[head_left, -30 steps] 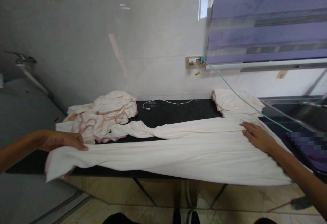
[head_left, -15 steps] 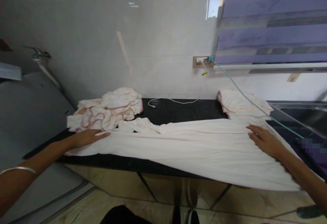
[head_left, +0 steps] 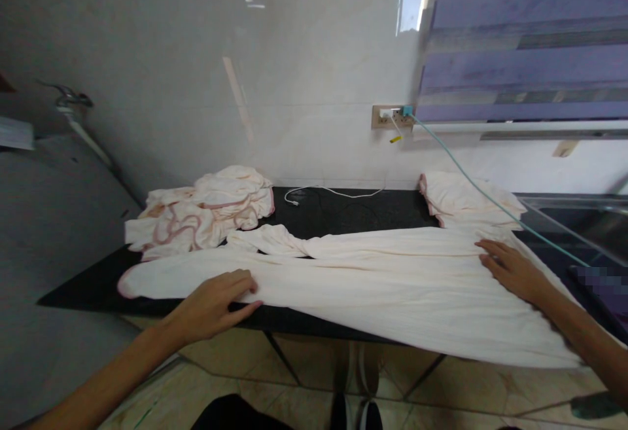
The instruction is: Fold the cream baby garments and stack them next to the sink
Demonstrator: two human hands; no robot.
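A long cream cloth (head_left: 373, 283) lies stretched along the black counter (head_left: 343, 217), with creases running lengthwise and its right part hanging over the front edge. My left hand (head_left: 216, 302) is over the cloth's front edge, left of the middle, thumb and fingers apart and slightly bent; whether it touches the cloth I cannot tell. On the right part of the cloth rests my right hand (head_left: 513, 271), palm down with its fingers spread. Behind the cloth's left end is a crumpled heap of cream cloth (head_left: 210, 207) with pink edging.
A folded cream cloth (head_left: 468, 197) sits at the back right. A white cable (head_left: 338, 193) lies along the wall. From the wall socket (head_left: 392, 117) a teal cord (head_left: 471, 181) runs down toward a dark purple object (head_left: 601, 296). A tap (head_left: 73, 99) is at far left.
My left hand has moved right and toward the front edge, away from the cloth's left end, which now shows its pink edging. My right hand stays nearly in place.
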